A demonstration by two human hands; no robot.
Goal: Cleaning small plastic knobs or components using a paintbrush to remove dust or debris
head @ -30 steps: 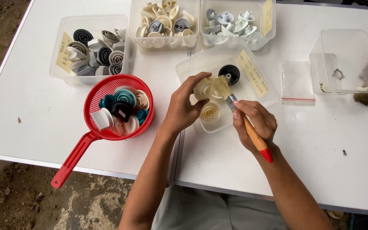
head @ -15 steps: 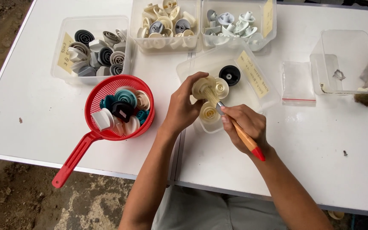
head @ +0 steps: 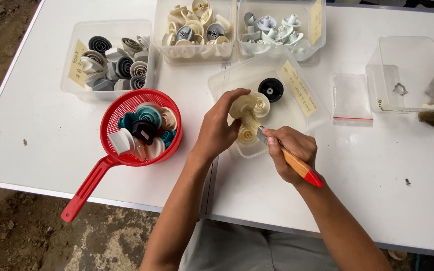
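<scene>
While my left hand (head: 217, 128) grips a cream knob (head: 243, 106) over the clear tray (head: 297, 113) on the bench (head: 36, 125), my right hand (head: 290, 150), closed on a small brush (head: 282, 153), dusts it, so next I'd turn the knob gently.

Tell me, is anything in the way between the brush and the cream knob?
Nothing visible. The left hand holds the cream knob above the clear tub, and the right hand puts the brush bristles right against it. The black knob lies off to the side.
</scene>
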